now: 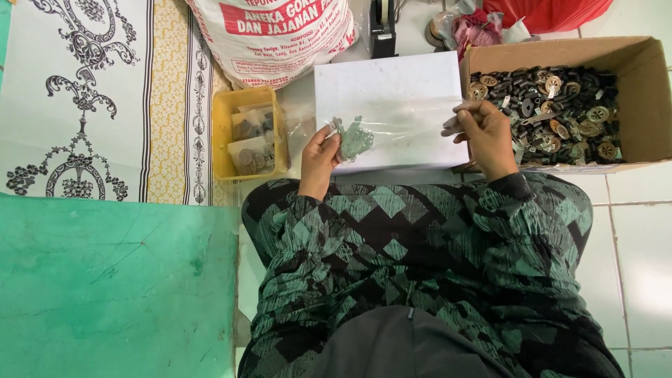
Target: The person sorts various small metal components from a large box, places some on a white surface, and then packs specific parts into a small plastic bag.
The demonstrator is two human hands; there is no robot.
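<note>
Your left hand [318,157] has a closed grip on a clear plastic bag [353,136] of small parts, over the white box [388,87]. Your right hand [483,133] pinches the bag's other end, beside the cardboard box [640,98]. Yellow tray [222,133] sits left.

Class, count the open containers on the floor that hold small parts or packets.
2: a yellow plastic tub of filled packets beside the left hand, and a brown cardboard box of dark small parts by the right hand.
</note>
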